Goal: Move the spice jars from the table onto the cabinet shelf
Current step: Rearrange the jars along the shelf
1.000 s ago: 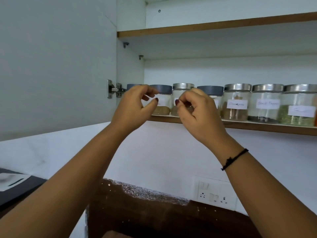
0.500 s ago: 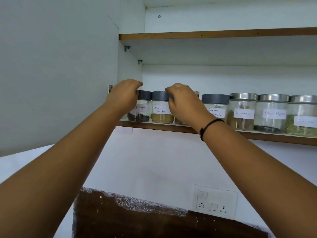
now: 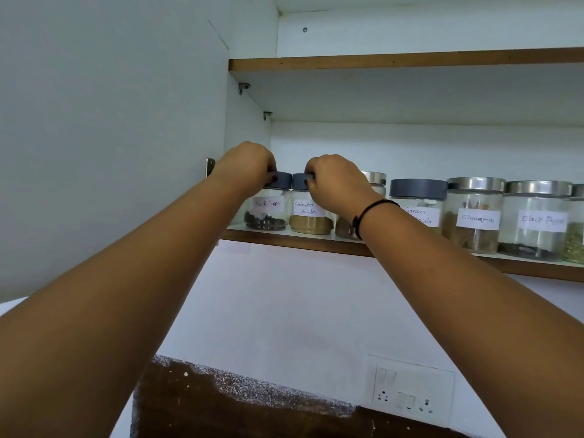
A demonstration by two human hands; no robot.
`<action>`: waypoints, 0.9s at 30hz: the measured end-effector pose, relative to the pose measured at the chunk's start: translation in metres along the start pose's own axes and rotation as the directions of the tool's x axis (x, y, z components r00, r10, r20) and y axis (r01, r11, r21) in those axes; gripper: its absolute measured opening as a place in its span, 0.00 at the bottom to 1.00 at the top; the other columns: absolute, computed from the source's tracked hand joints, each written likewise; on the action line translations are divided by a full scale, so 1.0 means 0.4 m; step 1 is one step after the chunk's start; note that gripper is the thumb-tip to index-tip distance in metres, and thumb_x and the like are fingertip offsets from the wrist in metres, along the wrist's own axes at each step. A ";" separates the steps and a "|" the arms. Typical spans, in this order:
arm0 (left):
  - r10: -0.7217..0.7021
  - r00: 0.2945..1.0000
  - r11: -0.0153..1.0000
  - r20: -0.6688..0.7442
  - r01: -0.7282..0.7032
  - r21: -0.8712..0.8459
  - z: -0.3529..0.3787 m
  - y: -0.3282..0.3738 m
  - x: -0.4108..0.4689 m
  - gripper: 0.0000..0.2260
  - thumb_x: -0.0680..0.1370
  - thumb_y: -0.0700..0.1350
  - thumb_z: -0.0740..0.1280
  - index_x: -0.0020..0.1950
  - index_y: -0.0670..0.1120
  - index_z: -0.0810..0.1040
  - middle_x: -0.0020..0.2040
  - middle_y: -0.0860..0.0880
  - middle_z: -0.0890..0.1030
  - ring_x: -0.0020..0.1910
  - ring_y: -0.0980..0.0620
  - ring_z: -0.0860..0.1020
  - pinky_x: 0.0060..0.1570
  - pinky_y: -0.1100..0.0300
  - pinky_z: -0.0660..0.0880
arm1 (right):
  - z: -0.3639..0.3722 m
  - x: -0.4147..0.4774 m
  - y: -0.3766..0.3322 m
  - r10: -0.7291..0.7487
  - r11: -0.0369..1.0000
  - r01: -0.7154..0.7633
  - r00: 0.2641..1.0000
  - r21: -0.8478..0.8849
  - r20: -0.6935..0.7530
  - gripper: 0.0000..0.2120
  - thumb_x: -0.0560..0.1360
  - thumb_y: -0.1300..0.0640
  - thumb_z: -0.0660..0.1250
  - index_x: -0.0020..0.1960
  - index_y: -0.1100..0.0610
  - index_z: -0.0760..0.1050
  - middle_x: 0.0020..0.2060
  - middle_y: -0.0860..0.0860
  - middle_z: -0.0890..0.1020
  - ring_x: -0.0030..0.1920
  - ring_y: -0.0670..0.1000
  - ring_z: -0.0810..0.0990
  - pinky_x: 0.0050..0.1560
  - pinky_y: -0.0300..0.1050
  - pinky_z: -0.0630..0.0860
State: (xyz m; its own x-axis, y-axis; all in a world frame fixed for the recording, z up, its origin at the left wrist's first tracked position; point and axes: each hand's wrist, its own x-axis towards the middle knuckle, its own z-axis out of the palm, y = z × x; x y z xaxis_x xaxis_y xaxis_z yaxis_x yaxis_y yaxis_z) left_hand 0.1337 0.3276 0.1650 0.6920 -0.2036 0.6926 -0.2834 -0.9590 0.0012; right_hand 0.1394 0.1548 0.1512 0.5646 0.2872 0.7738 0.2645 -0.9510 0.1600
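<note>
**Two jars on the shelf, a hand on each lid**

The grey-lidded Black Pepper jar (image 3: 267, 210) stands upright at the far left end of the cabinet shelf (image 3: 316, 245), with the Coriander Powder jar (image 3: 309, 216) just beside it on the right. The left hand (image 3: 246, 165) has its fingers curled down over the pepper lid. The right hand (image 3: 338, 184) clamps the coriander lid the same way, a black wristband (image 3: 366, 210) on that wrist. Further right stand a Garam Masala jar (image 3: 418, 200) and a Cinnamon jar (image 3: 474, 216). The cabinet door (image 3: 110, 121) hangs open at left, and there's a switch plate (image 3: 410, 390) on the wall below.

Single head-worn view, angled forward and upward, near the cabinet shelf (image 3: 284, 241).
</note>
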 end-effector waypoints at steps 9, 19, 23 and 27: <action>0.039 0.997 0.998 0.067 -0.035 -0.055 0.023 -0.018 0.061 0.11 0.81 0.46 0.68 0.57 0.42 0.85 0.52 0.42 0.85 0.51 0.44 0.81 0.54 0.53 0.76 | -0.003 0.054 0.019 0.026 1.000 -0.026 0.998 -0.002 0.058 0.09 0.77 0.66 0.64 0.52 0.58 0.81 0.50 0.57 0.81 0.49 0.59 0.80 0.46 0.47 0.77; 0.058 0.996 0.993 0.061 -0.051 -0.108 0.066 -0.043 0.108 0.11 0.80 0.46 0.69 0.56 0.41 0.85 0.52 0.42 0.85 0.49 0.45 0.80 0.52 0.53 0.75 | 0.017 0.087 0.057 -0.025 0.997 0.017 0.994 0.077 0.110 0.08 0.78 0.65 0.63 0.47 0.55 0.79 0.50 0.55 0.82 0.50 0.57 0.80 0.49 0.47 0.77; 0.076 0.993 0.993 0.093 -0.066 -0.102 0.070 -0.046 0.130 0.11 0.79 0.46 0.70 0.58 0.41 0.85 0.53 0.42 0.85 0.51 0.44 0.81 0.55 0.53 0.76 | 0.025 0.098 0.068 -0.036 0.996 0.025 0.992 0.089 0.121 0.08 0.78 0.65 0.63 0.49 0.58 0.81 0.51 0.55 0.82 0.52 0.57 0.80 0.51 0.47 0.77; 0.092 0.989 0.988 0.113 -0.077 -0.137 0.072 -0.057 0.154 0.12 0.79 0.45 0.70 0.59 0.41 0.84 0.56 0.43 0.84 0.53 0.46 0.80 0.55 0.56 0.74 | 0.035 0.115 0.072 -0.049 0.997 0.039 0.987 0.067 0.155 0.10 0.77 0.68 0.62 0.52 0.60 0.81 0.53 0.56 0.82 0.54 0.58 0.80 0.51 0.47 0.76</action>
State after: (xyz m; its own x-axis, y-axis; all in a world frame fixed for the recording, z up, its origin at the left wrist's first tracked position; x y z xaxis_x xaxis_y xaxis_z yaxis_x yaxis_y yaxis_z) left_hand 0.2021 0.3312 0.1869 0.7334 -0.3123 0.6039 -0.4236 -0.9047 0.0466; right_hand 0.1841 0.1423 0.1829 0.6654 0.3478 0.6605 0.3379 -0.9293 0.1490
